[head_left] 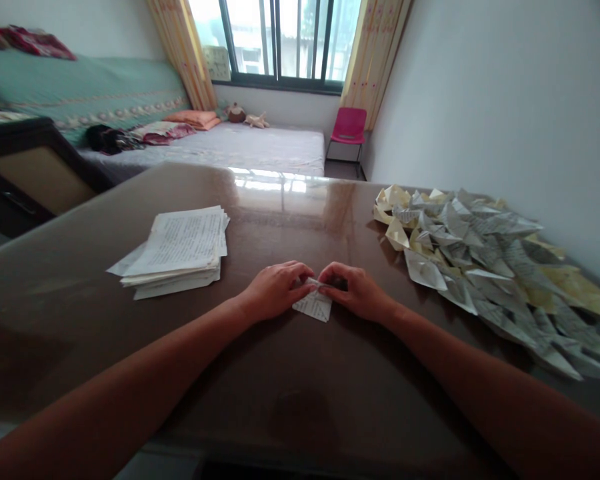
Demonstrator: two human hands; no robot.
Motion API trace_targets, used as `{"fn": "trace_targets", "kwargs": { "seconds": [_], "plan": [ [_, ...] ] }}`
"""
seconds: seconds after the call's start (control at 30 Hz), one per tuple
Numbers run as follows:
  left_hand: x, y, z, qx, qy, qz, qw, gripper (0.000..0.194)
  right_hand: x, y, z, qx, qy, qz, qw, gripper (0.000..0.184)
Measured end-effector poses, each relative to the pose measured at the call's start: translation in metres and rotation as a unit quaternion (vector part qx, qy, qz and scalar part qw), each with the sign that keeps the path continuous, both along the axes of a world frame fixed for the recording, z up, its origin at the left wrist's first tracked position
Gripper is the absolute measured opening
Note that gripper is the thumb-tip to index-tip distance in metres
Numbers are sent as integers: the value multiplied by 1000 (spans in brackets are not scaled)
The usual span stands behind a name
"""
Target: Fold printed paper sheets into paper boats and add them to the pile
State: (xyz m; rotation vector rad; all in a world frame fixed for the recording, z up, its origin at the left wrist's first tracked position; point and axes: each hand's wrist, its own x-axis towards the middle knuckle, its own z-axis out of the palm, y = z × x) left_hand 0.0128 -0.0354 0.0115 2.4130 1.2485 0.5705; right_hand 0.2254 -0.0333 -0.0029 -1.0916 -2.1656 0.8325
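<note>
Between my hands, at the middle of the brown table, is a small piece of folded printed paper (314, 307). My left hand (279, 288) pinches its upper left side, thumb on top. From the other side my right hand (349, 291) pinches the upper right, its fingers curled. The two thumbs lie close together near the paper's top edge. A pointed lower part of the paper shows below them, and the fingers hide the rest.
A stack of printed sheets (180, 247) lies left on the table (260, 393). Many folded paper boats (460, 240) are heaped along the right side, near the wall. Beyond the table are a bed (280, 143), a pink chair (349, 125) and a window.
</note>
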Motion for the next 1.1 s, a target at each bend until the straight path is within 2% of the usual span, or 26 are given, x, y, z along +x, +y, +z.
{"fn": "trace_targets", "kwargs": {
  "seconds": [0.1,0.2,0.3,0.37,0.4,0.47,0.53,0.63,0.73,0.8,0.87,0.97,1.1],
  "plan": [
    [0,1,2,-68,-70,-7,995,22,1,2,-1,-31,77,-34,996,19],
    [-1,4,3,-163,-190,8,968,23,3,5,-2,-73,155,-87,981,31],
    [0,6,0,-244,-296,4,924,24,2,3,-1,-117,178,-68,975,39],
    [2,6,-4,-261,-322,-8,910,24,1,1,-2,-118,160,-54,979,41],
    [3,6,-6,-256,-316,-16,913,22,1,-1,-3,-105,144,-54,982,38],
    [4,5,-9,-201,-276,-9,940,20,1,-2,-3,-39,97,-77,992,26],
    [3,4,-10,-82,-210,27,974,24,2,-4,-1,73,12,-108,991,15],
    [1,2,-7,114,-91,48,988,31,4,-7,6,242,-166,-101,951,12],
    [-2,1,-5,200,14,-22,979,18,4,-11,12,322,-288,-62,900,13],
    [-3,1,-6,201,61,-72,975,16,4,-13,14,336,-316,-27,887,12],
    [-5,1,-7,180,87,-98,975,19,7,-13,13,326,-315,15,891,13],
    [-7,0,-6,144,96,-112,979,25,16,-9,9,275,-263,57,923,19],
    [-8,-3,-2,107,81,-107,985,28,27,-1,2,182,-158,70,968,23]
  ]
}}
